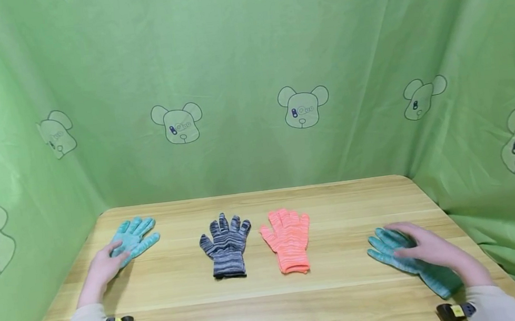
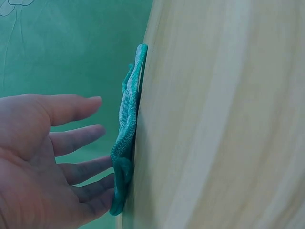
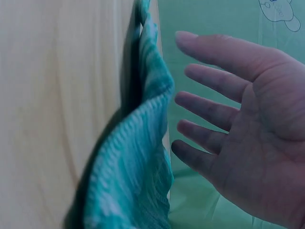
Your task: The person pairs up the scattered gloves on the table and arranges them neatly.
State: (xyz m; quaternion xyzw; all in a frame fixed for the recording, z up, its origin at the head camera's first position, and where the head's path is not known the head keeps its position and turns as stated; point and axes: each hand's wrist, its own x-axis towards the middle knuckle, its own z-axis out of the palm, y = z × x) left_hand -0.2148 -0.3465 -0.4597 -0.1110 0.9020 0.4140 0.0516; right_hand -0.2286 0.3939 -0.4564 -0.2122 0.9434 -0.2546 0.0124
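On the table's left side lies a light teal knit glove [image 1: 138, 238], its fingers pointing away. My left hand [image 1: 104, 264] hovers over its cuff end; in the left wrist view the fingers are spread and the lower fingertips reach right to the glove [image 2: 126, 129]. A darker teal glove [image 1: 435, 277] lies at the right with its fingers toward the far left. Above it is my right hand [image 1: 422, 245], fingers loosely extended and apart from the rumpled glove [image 3: 138, 157] in the right wrist view. Neither hand grips anything.
Between the hands, a dark grey-striped glove [image 1: 227, 248] and a coral-orange glove [image 1: 289, 239] lie flat, side by side. The wooden table [image 1: 275, 317] is enclosed by green curtains [image 1: 234, 41] with bear-head outlines. A small black device sits at each wrist.
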